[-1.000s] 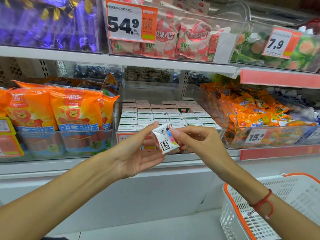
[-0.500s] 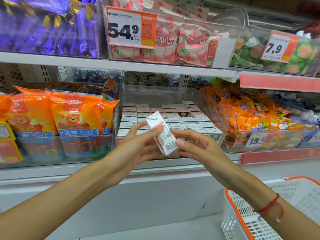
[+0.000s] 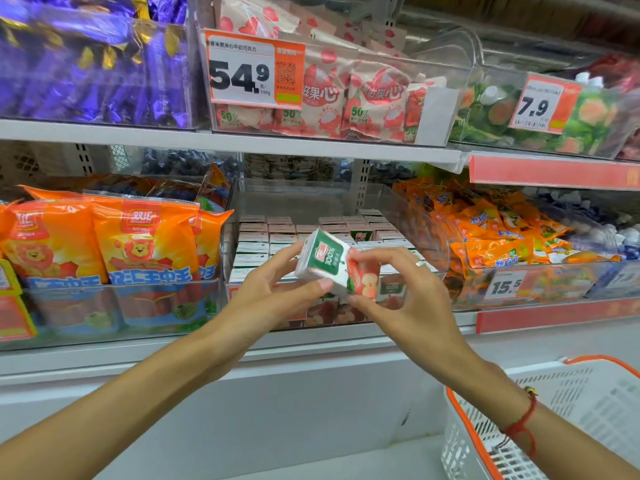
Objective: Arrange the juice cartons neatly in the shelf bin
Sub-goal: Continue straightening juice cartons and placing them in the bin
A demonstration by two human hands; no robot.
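Item: juice carton, tilted, in front of clear shelf bin w/ rows of cartons. We hold it w/ both hands: left hand fingers curled round left end, right hand pinching right end. White basket lower right.

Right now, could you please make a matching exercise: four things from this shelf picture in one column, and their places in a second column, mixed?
Things:
1. carton
2. basket
3. 54.9 tag
4. orange lion bags

Places:
A. bottom right corner
B. upper shelf, centre bin
C. held in both hands, left hand and right hand
D. bin to the left of the carton bin

Pairs: 1-C, 2-A, 3-B, 4-D
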